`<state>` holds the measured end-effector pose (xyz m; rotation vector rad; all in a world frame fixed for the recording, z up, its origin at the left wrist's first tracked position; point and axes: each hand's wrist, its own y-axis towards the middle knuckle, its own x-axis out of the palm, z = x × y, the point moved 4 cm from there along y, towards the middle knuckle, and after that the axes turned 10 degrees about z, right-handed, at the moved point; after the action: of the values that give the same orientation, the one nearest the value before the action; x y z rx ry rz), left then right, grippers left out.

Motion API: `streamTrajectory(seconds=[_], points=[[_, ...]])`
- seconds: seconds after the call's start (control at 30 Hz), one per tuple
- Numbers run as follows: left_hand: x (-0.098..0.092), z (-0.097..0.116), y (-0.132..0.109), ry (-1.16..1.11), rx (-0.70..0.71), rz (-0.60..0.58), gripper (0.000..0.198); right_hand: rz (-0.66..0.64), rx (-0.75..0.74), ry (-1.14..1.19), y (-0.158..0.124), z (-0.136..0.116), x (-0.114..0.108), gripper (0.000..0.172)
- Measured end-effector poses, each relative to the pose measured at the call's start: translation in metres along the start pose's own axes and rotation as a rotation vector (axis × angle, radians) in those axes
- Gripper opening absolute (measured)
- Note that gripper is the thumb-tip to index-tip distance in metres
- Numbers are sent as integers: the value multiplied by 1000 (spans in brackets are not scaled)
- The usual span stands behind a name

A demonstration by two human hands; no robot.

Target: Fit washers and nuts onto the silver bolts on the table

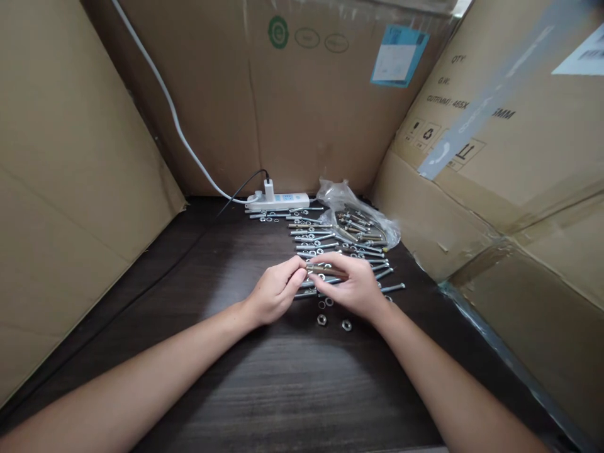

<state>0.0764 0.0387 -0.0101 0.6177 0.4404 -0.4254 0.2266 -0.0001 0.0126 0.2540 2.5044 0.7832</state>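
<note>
A brass-coloured expansion bolt (326, 271) lies crosswise between my hands, over the rows of hardware. My left hand (278, 289) pinches its left end between thumb and fingertips. Curled around the other end is my right hand (352, 286), whose palm hides that end. Silver bolts (314, 239) with washers and nuts among them lie in rows just beyond and under my hands. Nearer to me, two loose hex nuts (321, 320) rest on the dark table (264, 377), with a washer (329, 302) and a thin ring (321, 305) behind them.
A clear plastic bag (358, 204) with more brass-coloured bolts sits at the back right. Behind the rows lies a white power strip (278, 201) with a charger, a black cable (174, 264) and a white cord (170, 104). Cardboard boxes (189, 94) wall the left, back and right.
</note>
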Motion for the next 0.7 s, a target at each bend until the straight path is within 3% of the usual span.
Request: streamTrajectory(seconds=[0.07,0.2,0.27,0.33,0.7], points=[[4,9,-3,84,70,-60,20,144,51,-11,7,7,-16,22],[26,32,-14,392,365,-311,13,531,129,-88,19,25,-57,21],[33,40,-18,509,426,-349,12,636,148,-90,22,32,-68,21],[36,43,-21,577,449,-359,13,659,163,-75,23,37,-70,20],[36,38,-24,620,523,-356,13,455,118,-93,17,37,-43,19]])
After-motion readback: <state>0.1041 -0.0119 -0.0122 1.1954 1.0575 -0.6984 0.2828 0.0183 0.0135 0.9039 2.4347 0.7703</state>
